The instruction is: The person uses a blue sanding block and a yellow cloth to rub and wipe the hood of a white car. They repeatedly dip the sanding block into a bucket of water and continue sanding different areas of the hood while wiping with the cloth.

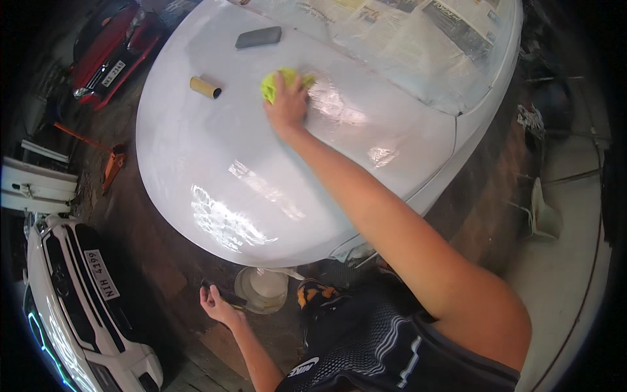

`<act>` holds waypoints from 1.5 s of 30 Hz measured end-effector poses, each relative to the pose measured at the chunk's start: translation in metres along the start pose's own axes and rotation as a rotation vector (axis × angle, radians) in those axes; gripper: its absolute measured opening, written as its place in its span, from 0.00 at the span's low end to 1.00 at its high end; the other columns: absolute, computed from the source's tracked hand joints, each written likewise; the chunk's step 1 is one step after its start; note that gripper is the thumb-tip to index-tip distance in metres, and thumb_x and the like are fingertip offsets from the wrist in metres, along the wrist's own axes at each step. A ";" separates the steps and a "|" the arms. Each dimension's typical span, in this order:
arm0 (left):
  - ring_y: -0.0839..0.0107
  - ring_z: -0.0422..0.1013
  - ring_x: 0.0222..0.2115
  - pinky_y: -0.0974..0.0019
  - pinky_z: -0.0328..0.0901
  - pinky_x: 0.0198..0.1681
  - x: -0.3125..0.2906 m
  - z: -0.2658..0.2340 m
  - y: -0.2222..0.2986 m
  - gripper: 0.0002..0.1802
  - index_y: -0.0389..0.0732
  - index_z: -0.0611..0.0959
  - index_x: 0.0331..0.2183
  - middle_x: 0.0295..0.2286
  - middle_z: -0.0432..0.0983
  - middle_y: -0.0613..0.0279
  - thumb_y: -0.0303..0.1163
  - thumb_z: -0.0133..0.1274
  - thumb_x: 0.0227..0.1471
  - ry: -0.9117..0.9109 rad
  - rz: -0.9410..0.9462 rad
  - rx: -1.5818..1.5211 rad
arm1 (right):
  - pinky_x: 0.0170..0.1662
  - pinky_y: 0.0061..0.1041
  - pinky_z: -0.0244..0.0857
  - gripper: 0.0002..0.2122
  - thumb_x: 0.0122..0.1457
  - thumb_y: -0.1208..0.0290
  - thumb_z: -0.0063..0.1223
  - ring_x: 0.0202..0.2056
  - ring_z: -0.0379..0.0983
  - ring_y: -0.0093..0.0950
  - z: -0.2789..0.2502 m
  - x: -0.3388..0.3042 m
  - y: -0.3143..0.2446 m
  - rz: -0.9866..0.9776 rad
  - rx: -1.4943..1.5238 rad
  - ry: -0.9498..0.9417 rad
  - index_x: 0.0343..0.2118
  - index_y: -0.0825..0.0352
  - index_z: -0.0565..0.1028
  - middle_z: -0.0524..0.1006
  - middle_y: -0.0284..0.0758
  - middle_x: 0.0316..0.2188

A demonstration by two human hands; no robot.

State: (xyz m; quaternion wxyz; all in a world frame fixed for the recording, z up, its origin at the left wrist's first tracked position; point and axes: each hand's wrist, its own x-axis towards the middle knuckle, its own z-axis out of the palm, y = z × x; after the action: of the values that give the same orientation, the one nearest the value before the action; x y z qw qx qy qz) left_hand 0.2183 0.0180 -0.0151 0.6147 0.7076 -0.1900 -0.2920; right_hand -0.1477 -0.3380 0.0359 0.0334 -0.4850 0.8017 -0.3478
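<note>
My right arm reaches across a pale, glossy car hood (196, 150). At its end my right hand (287, 104) presses a bunched yellow-green cloth (269, 88) against the panel, fingers closed over it. Left of the cloth, a short tan roll (205, 87) with a dark hollow end rests on the hood. Farther up lies a dark grey rectangular block (258, 37). Low beside the hood's front, my left hand (221, 308) is curled near a bucket (261, 291). Something dark shows at its fingers, too small to name.
Newspaper under clear plastic (418, 39) covers the windshield area. A white vehicle (72, 294) stands at the lower left and a red car (114, 59) at the upper left. Between them is an orange floor jack (113, 166). A pale plastic chair (541, 212) is at the right.
</note>
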 end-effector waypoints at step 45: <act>0.42 0.76 0.47 0.52 0.74 0.46 -0.106 0.182 0.075 0.42 0.31 0.62 0.66 0.55 0.72 0.38 0.24 0.59 0.52 -1.334 1.036 0.626 | 0.45 0.35 0.73 0.34 0.58 0.53 0.67 0.41 0.81 0.39 -0.136 -0.272 0.016 0.545 0.969 0.173 0.58 0.74 0.68 0.81 0.47 0.42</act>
State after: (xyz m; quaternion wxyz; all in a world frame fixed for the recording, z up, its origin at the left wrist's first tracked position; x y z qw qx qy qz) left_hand 0.0275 -0.0665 0.0639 0.2107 0.3518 -0.8733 -0.2631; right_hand -0.0694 -0.0445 0.0520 0.2753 -0.1593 0.6466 -0.6934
